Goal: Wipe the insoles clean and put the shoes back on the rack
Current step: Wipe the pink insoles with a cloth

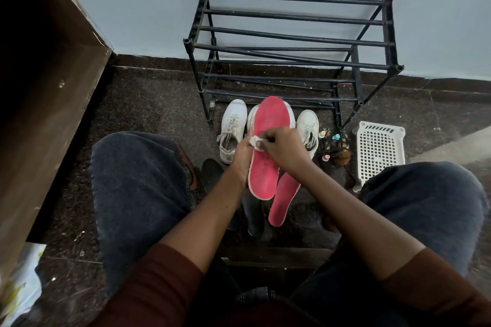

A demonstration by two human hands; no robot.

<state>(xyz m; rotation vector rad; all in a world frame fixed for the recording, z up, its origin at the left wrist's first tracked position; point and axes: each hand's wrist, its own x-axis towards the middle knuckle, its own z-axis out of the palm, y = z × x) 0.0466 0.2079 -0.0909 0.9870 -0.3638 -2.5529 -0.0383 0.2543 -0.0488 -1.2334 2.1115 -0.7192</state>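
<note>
- Against the pale blue wall, a black rack stands on the dark speckled floor, with white shoes just before it.
- The left hand grips a red insole. The right hand pinches a white cloth against it.
- A second insole lies on the floor.

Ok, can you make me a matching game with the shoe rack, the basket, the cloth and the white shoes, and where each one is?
Things:
1 rack
2 basket
3 cloth
4 white shoes

Places:
A pinched in the right hand, against the pink insole
B on the floor just in front of the rack
C standing against the wall
D on the floor to the right of the rack

Pairs: 1-C, 2-D, 3-A, 4-B
</note>
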